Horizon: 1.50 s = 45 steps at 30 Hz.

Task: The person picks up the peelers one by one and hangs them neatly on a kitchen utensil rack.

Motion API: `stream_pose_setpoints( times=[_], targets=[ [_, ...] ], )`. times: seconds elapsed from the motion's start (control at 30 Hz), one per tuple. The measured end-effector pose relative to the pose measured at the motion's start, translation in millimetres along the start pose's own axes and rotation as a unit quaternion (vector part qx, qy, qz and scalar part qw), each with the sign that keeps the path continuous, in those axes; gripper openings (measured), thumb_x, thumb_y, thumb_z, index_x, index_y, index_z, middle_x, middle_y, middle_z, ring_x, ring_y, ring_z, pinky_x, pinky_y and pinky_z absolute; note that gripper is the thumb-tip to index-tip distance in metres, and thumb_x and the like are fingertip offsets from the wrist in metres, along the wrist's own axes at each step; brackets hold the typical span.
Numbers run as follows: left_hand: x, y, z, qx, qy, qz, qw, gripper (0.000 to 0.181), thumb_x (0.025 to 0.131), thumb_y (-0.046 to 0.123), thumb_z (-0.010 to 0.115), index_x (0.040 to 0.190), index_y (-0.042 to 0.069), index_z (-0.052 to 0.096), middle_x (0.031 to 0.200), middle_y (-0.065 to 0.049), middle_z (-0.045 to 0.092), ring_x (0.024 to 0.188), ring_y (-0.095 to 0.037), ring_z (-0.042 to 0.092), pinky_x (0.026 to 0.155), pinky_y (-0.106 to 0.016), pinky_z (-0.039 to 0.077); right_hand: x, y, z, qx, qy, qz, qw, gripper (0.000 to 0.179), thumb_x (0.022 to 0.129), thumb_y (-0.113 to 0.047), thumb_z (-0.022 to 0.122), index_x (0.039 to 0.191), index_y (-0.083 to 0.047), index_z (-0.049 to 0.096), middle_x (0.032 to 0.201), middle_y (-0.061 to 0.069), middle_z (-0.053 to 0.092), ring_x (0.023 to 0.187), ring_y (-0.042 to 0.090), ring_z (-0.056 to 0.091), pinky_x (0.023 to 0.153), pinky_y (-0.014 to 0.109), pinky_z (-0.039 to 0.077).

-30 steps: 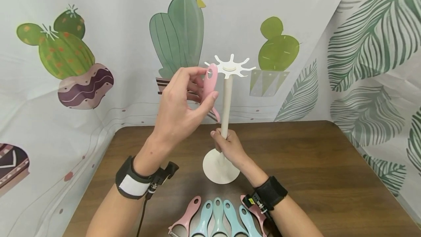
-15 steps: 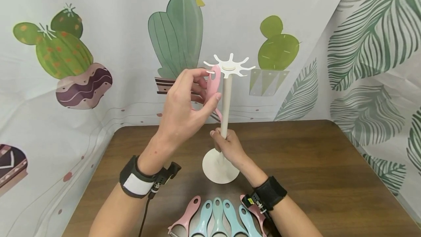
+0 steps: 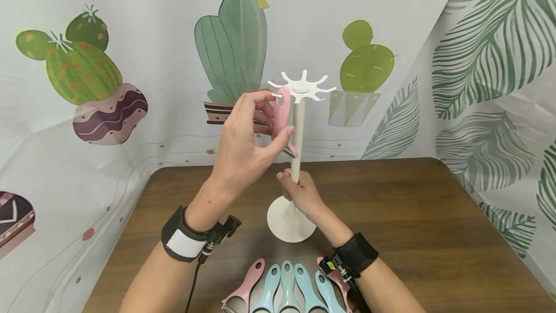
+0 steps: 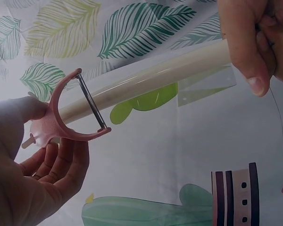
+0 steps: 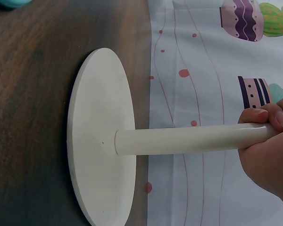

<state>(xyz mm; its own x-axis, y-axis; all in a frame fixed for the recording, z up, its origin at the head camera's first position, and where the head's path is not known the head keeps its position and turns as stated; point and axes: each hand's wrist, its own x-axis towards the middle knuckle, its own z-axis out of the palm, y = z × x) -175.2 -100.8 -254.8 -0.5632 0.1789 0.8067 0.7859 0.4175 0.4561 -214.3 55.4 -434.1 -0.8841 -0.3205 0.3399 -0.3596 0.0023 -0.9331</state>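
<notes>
In the head view, my left hand (image 3: pixel 241 141) pinches a pink Y-shaped peeler (image 3: pixel 283 112) between thumb and fingers, hole end up, beside the top of a cream stand. A prong of the stand's white star-shaped top (image 3: pixel 305 86) pokes through the hole in the peeler's handle. Its metal blade (image 4: pixel 90 101) hangs beside the post in the left wrist view. Lower down, my right hand (image 3: pixel 303 192) grips the post (image 3: pixel 298 132), with the thumb wrapped across it. The round base (image 5: pixel 101 141) rests on the table.
Several more peelers lie fanned out at the table's front edge: a pink one (image 3: pixel 251 279) at left, a green one (image 3: pixel 288 281) and blue ones (image 3: pixel 306 281) in the middle, another pink one (image 3: pixel 339 279) partly under my right wrist. A printed cloth (image 3: pixel 173 62) hangs behind the wooden table (image 3: pixel 412 221).
My left hand has moved slightly right with the pink peeler, and its hole has come over a prong. The peeler's lower end has swung toward the post. My right hand keeps its grip.
</notes>
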Motion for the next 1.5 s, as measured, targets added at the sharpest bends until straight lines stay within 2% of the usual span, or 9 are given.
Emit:
stream_pose_setpoints(
  times=[0.3,0.57,0.73,1.23,1.5],
  targets=[
    [-0.8,-3.3,-0.2,-0.018,0.006,0.001,0.9998,0.053,0.088,0.008,0.084,0.131,-0.005,0.057,0.107,-0.011,0.060,0.097,-0.016,0.063,0.081,-0.026,0.061,1.4,-1,1,-0.002,-0.001,0.000,1.0000,0.044,0.108,-0.015,0.055,0.066,-0.006,0.046,0.053,-0.001,0.042,0.051,0.012,0.039,0.054,0.028,0.032],
    [-3.7,-7.3,-4.1,-0.004,0.012,0.001,0.9999,0.054,0.088,0.014,0.086,0.132,-0.001,0.058,0.105,-0.009,0.060,0.098,-0.015,0.062,0.086,-0.027,0.060,1.8,-2,3,0.002,-0.002,0.000,1.0000,0.044,0.109,-0.015,0.054,0.067,-0.006,0.045,0.052,-0.002,0.041,0.051,0.012,0.039,0.053,0.027,0.032],
    [-10.1,-10.2,-8.9,0.003,0.011,-0.009,0.9999,0.054,0.088,0.015,0.085,0.133,0.001,0.058,0.104,-0.008,0.059,0.099,-0.015,0.060,0.087,-0.029,0.060,2.6,-1,3,0.005,-0.003,0.000,1.0000,0.044,0.109,-0.015,0.055,0.066,-0.005,0.045,0.053,-0.001,0.041,0.051,0.012,0.038,0.053,0.027,0.032],
    [-45.9,-21.6,-23.1,0.031,-0.002,-0.039,0.9987,0.054,0.087,0.015,0.085,0.134,0.003,0.059,0.105,-0.007,0.061,0.102,-0.014,0.062,0.086,-0.033,0.061,2.5,0,4,0.011,-0.005,-0.008,0.9999,0.044,0.109,-0.015,0.055,0.067,-0.006,0.045,0.053,-0.002,0.040,0.051,0.012,0.038,0.053,0.027,0.033],
    [-68.2,-25.2,-26.5,0.047,-0.016,-0.057,0.9971,0.053,0.088,0.017,0.085,0.134,0.004,0.060,0.105,-0.006,0.062,0.103,-0.015,0.064,0.086,-0.038,0.061,0.0,1,2,0.023,0.000,0.003,0.9997,0.045,0.109,-0.017,0.056,0.067,-0.006,0.044,0.053,-0.003,0.038,0.051,0.011,0.036,0.053,0.026,0.030]
  ],
)
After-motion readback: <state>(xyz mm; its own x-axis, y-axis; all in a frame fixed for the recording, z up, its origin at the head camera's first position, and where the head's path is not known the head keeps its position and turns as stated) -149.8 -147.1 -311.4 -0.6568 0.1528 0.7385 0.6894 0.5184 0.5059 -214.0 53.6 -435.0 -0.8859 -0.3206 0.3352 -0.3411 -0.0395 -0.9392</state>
